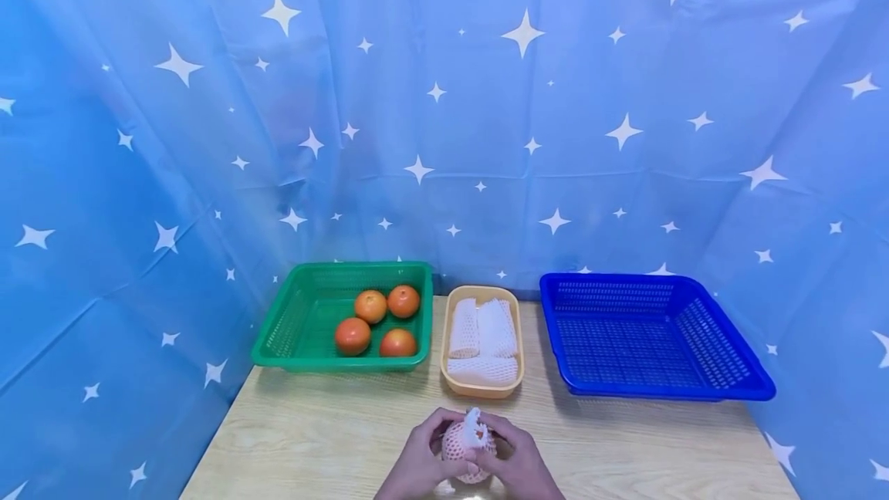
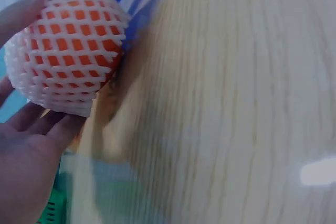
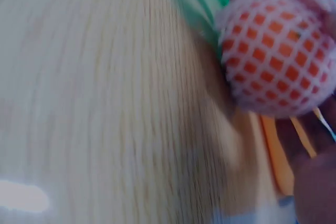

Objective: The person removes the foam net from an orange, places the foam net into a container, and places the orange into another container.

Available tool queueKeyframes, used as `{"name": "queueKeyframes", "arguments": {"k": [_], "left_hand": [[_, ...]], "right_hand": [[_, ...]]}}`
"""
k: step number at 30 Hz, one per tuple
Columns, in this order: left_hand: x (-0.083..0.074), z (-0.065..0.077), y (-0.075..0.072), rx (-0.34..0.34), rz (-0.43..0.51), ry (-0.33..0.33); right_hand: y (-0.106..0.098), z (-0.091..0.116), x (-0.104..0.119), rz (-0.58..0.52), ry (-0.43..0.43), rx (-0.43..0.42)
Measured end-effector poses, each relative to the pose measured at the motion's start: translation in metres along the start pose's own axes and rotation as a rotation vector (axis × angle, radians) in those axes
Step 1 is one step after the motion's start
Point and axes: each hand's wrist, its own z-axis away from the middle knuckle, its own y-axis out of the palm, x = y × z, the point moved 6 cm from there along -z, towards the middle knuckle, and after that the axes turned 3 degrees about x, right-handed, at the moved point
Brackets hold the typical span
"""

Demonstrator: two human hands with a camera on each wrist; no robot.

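A round orange-red fruit in a white foam net sleeve is held between both hands, above the near edge of the table. My left hand grips it from the left, its thumb meeting the right thumb at the front. From the right, my right hand grips the same fruit, its fingers curled round the far side. The sleeve's loose end stands up in a bunch on top, with a little of the orange skin showing beside it. In the right wrist view the netted fruit is slightly blurred.
At the back left stands a green basket with several orange-red fruits. Beside it, a beige tray holds white foam net sleeves. A blue basket is at the right. A starry blue curtain surrounds the wooden table.
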Motion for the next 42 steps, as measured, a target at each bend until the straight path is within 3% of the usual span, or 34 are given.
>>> {"name": "queueKeyframes", "arguments": {"k": [5, 10, 14, 17, 20, 25, 27, 29, 32, 37, 42], "left_hand": [[-0.004, -0.001, 0.004, -0.068, -0.032, 0.077], [-0.009, -0.004, 0.008, -0.116, -0.007, 0.109], [-0.011, -0.007, 0.011, -0.157, 0.010, 0.094], [-0.009, -0.010, 0.010, -0.192, 0.011, 0.038], [-0.007, -0.012, 0.009, -0.180, 0.010, 0.012], [-0.006, -0.013, 0.008, -0.101, -0.056, 0.089], [-0.006, -0.012, 0.005, -0.129, -0.078, 0.101], [-0.003, -0.009, 0.003, -0.171, -0.074, 0.074], [0.003, -0.004, 0.005, -0.147, -0.019, -0.004], [0.009, 0.004, 0.017, 0.022, -0.032, -0.082], [0.007, 0.001, 0.022, 0.009, -0.110, -0.056]], "right_hand": [[-0.006, 0.004, 0.004, -0.020, -0.005, -0.137], [-0.012, 0.008, 0.016, -0.023, -0.139, -0.256], [-0.015, 0.012, 0.021, 0.034, -0.245, -0.373], [-0.015, 0.014, 0.022, 0.071, -0.285, -0.419], [-0.015, 0.013, 0.021, 0.104, -0.275, -0.368], [-0.013, 0.011, 0.016, 0.113, -0.157, -0.083], [-0.012, 0.011, 0.013, 0.123, -0.106, 0.004], [-0.012, 0.012, 0.010, 0.139, -0.074, 0.037], [-0.015, 0.012, 0.007, 0.141, -0.028, -0.011], [-0.020, 0.011, 0.007, 0.103, -0.012, -0.151], [-0.020, 0.011, 0.015, 0.071, -0.068, -0.223]]}}
